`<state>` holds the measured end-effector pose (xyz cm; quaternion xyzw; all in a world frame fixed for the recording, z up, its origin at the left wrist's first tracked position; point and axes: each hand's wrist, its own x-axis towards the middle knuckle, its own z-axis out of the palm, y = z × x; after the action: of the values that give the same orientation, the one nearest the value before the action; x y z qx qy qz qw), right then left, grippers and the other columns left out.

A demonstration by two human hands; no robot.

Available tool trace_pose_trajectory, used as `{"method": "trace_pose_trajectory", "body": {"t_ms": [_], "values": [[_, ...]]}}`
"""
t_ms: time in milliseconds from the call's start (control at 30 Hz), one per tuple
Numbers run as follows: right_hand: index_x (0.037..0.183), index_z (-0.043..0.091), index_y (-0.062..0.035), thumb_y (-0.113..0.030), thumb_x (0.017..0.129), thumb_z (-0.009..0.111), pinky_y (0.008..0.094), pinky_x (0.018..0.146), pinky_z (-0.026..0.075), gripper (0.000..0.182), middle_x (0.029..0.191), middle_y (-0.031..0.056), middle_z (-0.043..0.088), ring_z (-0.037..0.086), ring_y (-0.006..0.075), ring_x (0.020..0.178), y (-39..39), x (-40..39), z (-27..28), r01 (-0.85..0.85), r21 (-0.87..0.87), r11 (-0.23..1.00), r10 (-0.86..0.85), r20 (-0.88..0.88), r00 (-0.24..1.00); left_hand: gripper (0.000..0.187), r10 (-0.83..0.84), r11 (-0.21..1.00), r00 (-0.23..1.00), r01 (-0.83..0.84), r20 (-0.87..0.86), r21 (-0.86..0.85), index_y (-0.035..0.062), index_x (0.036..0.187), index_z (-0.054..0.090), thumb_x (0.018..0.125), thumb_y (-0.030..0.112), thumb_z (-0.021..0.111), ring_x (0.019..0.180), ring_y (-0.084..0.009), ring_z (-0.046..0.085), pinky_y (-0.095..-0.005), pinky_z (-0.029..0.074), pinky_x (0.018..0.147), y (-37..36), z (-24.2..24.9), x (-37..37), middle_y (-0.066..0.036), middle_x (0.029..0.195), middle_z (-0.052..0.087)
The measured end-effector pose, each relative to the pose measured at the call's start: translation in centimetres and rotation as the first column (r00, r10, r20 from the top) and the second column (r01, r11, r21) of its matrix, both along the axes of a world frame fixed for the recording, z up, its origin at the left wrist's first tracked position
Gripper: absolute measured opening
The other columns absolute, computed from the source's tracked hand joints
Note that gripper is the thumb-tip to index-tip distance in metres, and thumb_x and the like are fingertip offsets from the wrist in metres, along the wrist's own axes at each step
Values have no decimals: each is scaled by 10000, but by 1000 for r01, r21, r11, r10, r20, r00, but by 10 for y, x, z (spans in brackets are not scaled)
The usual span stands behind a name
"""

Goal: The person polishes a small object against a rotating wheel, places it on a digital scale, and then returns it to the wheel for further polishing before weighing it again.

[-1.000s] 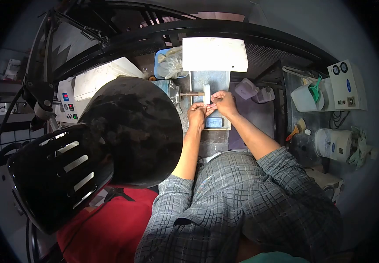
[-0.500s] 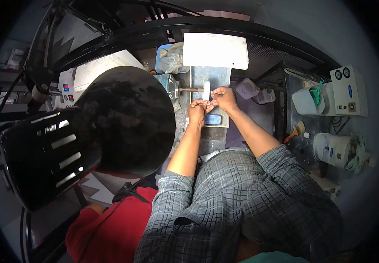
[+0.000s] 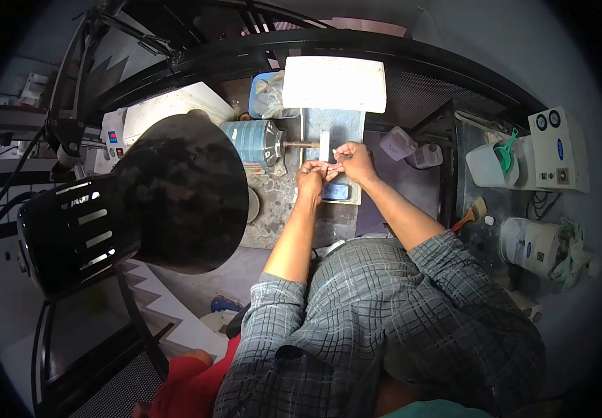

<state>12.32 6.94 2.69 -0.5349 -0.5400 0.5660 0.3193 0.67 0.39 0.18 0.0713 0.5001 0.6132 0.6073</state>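
Note:
Both my hands are together in front of a white buffing wheel on the spindle of a bench motor. Between them is a small curved pink piece, like a denture. My left hand pinches its left side with closed fingers. My right hand is closed at its right side, thumb and forefinger pressed together just above it, close to the wheel. My fingers cover much of the piece. Below the hands, a blue block lies in the light-coloured tray under the wheel.
A black lamp shade fills the left side. A white hood stands over the wheel. At right are jugs, a tub with a green scoop, a brush and a gauge box. Someone's red sleeve shows low left.
The lamp shade has shifted left in view, uncovering more of the motor and bench. The person in red has moved down and mostly out of view. My hands stay at the wheel holding the pink piece.

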Motion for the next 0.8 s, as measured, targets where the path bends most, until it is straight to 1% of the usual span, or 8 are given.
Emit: {"method": "trace_pose_trajectory", "body": {"t_ms": [67, 100, 200, 267, 467, 600, 667, 800], "values": [[779, 607, 37, -26, 789, 646, 250, 504, 473, 75, 676, 94, 632, 595, 128, 577, -1, 1, -1, -21, 189, 982, 11, 51, 999, 21, 16, 1000, 1000, -16, -7, 6, -44, 874, 474, 881, -54, 457, 756, -301, 643, -382, 579, 714, -1, 2, 1, -198, 864, 593], [779, 607, 37, -26, 789, 646, 250, 504, 473, 75, 676, 94, 632, 595, 128, 577, 0, 1, -2, -18, 188, 982, 9, 48, 999, 21, 14, 1000, 1000, -14, -10, 5, -44, 874, 474, 881, -54, 457, 756, -301, 643, -382, 579, 714, -1, 2, 1, -198, 864, 593], [781, 605, 36, -25, 800, 633, 251, 496, 470, 69, 672, 89, 631, 591, 128, 555, 3, -1, 3, 3, 145, 989, -6, 26, 1000, 15, 6, 1000, 1000, -6, 11, -14, -42, 880, 482, 881, -46, 467, 758, -290, 641, -386, 574, 713, -1, 5, 1, -193, 860, 600], [826, 591, 70, -7, 815, 626, 253, 502, 529, 85, 744, 117, 631, 617, 146, 599, 8, -3, 3, -41, -82, 996, 35, -68, 997, 19, 3, 1000, 999, -2, 42, -26, -35, 889, 489, 880, -41, 475, 751, -274, 636, -384, 572, 695, -1, 3, -2, -182, 854, 606], [844, 570, 92, 5, 835, 593, 279, 503, 549, 90, 737, 136, 621, 637, 187, 600, 10, -9, -7, -8, -250, 968, -45, -204, 978, 23, 15, 999, 1000, -14, 23, -48, -26, 901, 488, 882, -26, 475, 730, -265, 630, -379, 570, 689, 3, -1, -8, -179, 852, 608], [880, 559, 95, 19, 841, 572, 276, 539, 552, 87, 766, 144, 624, 643, 194, 626, 5, -11, 0, 29, -308, 951, -110, -249, 962, 36, -8, 998, 999, 10, 40, -58, -27, 913, 487, 883, -23, 468, 732, -265, 630, -370, 573, 682, 6, 0, -16, -173, 840, 605], [896, 552, 97, 30, 840, 565, 279, 554, 553, 88, 782, 149, 625, 643, 195, 640, 5, -13, -6, 35, -286, 957, -105, -232, 967, 41, -50, 997, 999, 50, 12, -54, -30, 911, 492, 881, -28, 463, 724, -262, 632, -357, 576, 672, 7, 3, -20, -169, 836, 604], [875, 552, 91, 42, 834, 566, 280, 543, 551, 65, 774, 143, 625, 638, 188, 633, 3, -18, -16, 62, -280, 958, -150, -306, 940, 50, -59, 994, 996, 53, -66, -91, -35, 896, 502, 883, -31, 455, 717, -258, 637, -335, 576, 666, 9, 11, -24, -165, 856, 611]]}}
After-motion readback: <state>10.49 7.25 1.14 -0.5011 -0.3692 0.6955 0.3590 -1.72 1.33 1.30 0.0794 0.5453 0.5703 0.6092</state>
